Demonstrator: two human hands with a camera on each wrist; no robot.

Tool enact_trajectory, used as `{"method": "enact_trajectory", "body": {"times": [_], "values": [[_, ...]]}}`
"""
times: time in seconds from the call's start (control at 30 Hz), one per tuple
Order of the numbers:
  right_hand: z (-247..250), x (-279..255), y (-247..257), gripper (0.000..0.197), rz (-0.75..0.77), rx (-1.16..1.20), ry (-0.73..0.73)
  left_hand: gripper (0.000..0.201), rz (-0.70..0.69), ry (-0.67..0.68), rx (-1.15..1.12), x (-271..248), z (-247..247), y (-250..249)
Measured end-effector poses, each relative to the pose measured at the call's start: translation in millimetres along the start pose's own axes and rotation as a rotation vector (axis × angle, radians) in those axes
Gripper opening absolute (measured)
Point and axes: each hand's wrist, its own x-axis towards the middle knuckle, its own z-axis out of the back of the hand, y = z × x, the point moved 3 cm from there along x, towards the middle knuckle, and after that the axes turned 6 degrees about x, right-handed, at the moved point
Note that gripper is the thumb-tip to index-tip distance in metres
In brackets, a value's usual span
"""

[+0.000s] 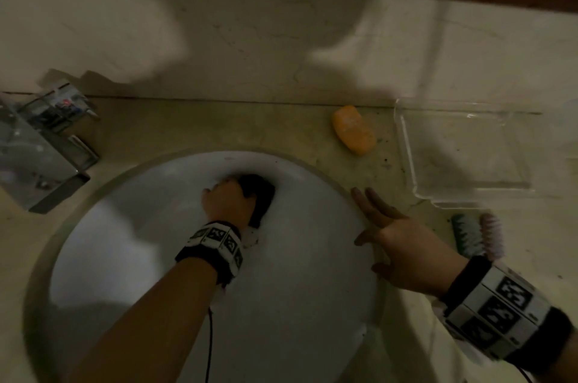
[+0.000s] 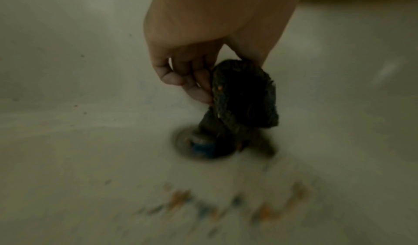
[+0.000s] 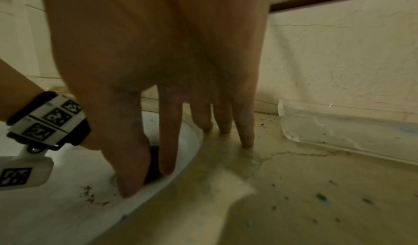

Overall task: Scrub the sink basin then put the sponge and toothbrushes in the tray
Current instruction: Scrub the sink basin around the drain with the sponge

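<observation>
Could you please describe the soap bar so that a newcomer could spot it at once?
Start at the round white sink basin and look past its far right rim to the countertop. The soap bar lies there, just left of the clear tray; it is the only orange thing.

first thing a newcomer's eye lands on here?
Probably the left hand deep in the white sink basin, its grip closed on a dark sponge just above the drain, with orange and dark specks on the basin floor. Next, the right hand spread flat on the basin's right rim. Beyond it on the counter: an orange soap bar, a clear tray and two toothbrushes.
</observation>
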Motion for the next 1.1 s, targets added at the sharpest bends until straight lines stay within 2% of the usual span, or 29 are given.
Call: {"method": "enact_trajectory", "body": {"times": [0.1,0.13,0.2,0.27,0.33,0.4,0.53,0.6,0.63,0.67,0.73,0.87,0.93,1.0,1.1], "values": [[1.1,-0.9,0.0,0.041,-0.001,-0.003,0.006,0.033,-0.077,-0.039,-0.093,-17.0,18.4,-5.2],[1.3,-1.3,0.1,0.042,0.002,-0.002,0.007,0.034,-0.147,-0.014,-0.140,-24.1,23.7,-6.1],[1.5,-1.0,0.2,0.042,0.010,0.003,0.007,0.036,-0.365,0.117,-0.171,-39.5,29.3,-6.2],[1.4,-0.6,0.3,0.042,0.010,0.004,0.010,0.036,-0.574,0.266,0.014,-55.1,26.0,-3.5],[1.1,-0.1,-0.4,0.042,0.011,0.006,0.010,0.036,-0.655,0.350,0.242,-62.1,10.5,7.4],[0.3,0.1,-0.7,0.041,0.011,0.015,0.006,0.032,-0.652,0.405,0.361,-68.9,-1.6,19.3],[-0.9,0.1,0.3,0.042,-0.001,-0.009,0.008,0.020,-0.575,0.226,0.315,-57.5,-6.7,32.9],[-1.3,0.3,0.5,0.042,-0.006,-0.028,0.011,0.033,-0.488,0.244,0.392,-44.8,-1.2,32.6],[-1.4,0.5,0.7,0.042,-0.007,-0.030,0.011,0.042,-0.479,0.193,0.461,-35.4,1.5,32.8],[-1.7,0.9,0.9,0.042,-0.006,-0.028,0.011,0.046,-0.473,0.153,0.507,-24.7,2.8,31.2],[-1.6,0.9,1.1,0.043,-0.006,-0.022,0.012,0.044,-0.464,0.164,0.534,-13.3,7.5,27.6],[-0.8,0.5,1.7,0.043,-0.007,-0.014,0.002,0.038,-0.580,0.228,0.450,-29.9,13.5,19.7],[-0.8,0.3,2.6,0.043,-0.006,-0.027,0.000,0.035,-0.678,0.315,0.369,-52.9,10.5,18.3],[-0.6,0.0,3.3,0.042,-0.008,-0.043,0.004,0.034,-0.741,0.390,0.442,-73.9,-1.0,18.0],[-0.5,-0.1,3.0,0.043,-0.006,-0.045,0.004,0.036,-0.758,0.384,0.587,-83.3,-15.1,12.0]]}}
